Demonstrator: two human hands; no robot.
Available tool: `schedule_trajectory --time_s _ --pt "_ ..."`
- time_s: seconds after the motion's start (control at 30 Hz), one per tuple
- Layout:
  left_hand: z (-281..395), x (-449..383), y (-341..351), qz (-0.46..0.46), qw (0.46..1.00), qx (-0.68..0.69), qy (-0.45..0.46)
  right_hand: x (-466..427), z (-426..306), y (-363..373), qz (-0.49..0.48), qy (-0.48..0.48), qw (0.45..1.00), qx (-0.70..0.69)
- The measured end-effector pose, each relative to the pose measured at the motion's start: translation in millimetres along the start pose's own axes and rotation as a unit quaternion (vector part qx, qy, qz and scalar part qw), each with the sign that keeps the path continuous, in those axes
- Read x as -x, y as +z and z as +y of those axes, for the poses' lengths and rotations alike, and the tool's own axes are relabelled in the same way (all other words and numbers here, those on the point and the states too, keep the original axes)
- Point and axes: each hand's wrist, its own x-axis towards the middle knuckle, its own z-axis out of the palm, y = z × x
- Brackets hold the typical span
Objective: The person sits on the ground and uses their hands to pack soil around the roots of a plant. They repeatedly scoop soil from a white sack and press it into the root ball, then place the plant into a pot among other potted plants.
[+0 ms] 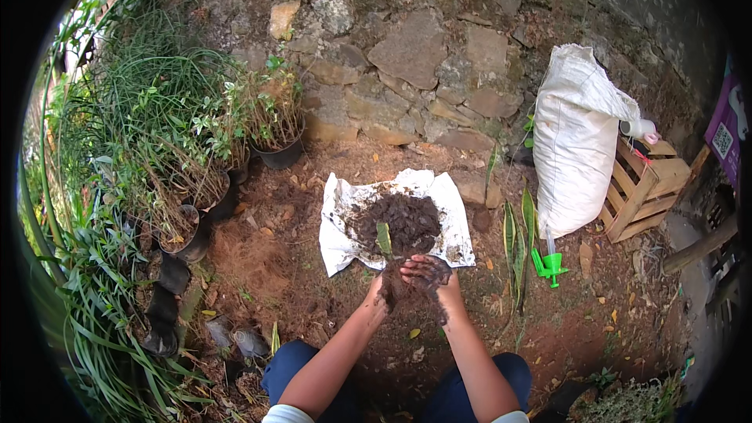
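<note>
Both my hands are together at the near edge of a white sack sheet (455, 205), smeared with dark wet soil. Between them sits a clump of soil and brown fibre (399, 288), from which a short piece of snake plant leaf (383, 239) stands up. My left hand (385, 289) cups the clump's left side, mostly hidden by it. My right hand (427, 273) lies against its right side, fingers pointing left. A heap of dark soil (402, 220) rests on the sheet just beyond.
Potted plants (276, 150) line the left. Loose brown fibre (249, 258) lies on the ground. To the right are snake plant leaves (518, 252), a green spray nozzle (551, 266), a full white woven sack (573, 147) and a wooden crate (649, 191). A stone wall (405, 53) stands behind.
</note>
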Motion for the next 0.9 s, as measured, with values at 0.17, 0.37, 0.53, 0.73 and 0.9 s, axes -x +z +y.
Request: schedule_trajectory --time_s 0.17,0.37,0.53,0.73,0.9 --pt "-37 7 47 0.139 0.938 -0.289 0.129 13 6 4 0.063 -0.17 0.83 0.528" --pt "-33 21 52 0.139 0.921 -0.33 0.153 25 -1 23 0.034 -0.219 0.552 0.804" --pt "-38 16 53 0.179 0.912 -0.29 0.227 16 28 -7 0.054 -0.096 0.789 0.605" --pt "-42 22 52 0.163 0.905 -0.265 0.29 20 39 22 0.003 -0.298 0.746 0.596" --pt "-58 39 80 0.16 0.918 -0.263 0.249 18 46 26 0.008 -0.396 0.73 0.558"
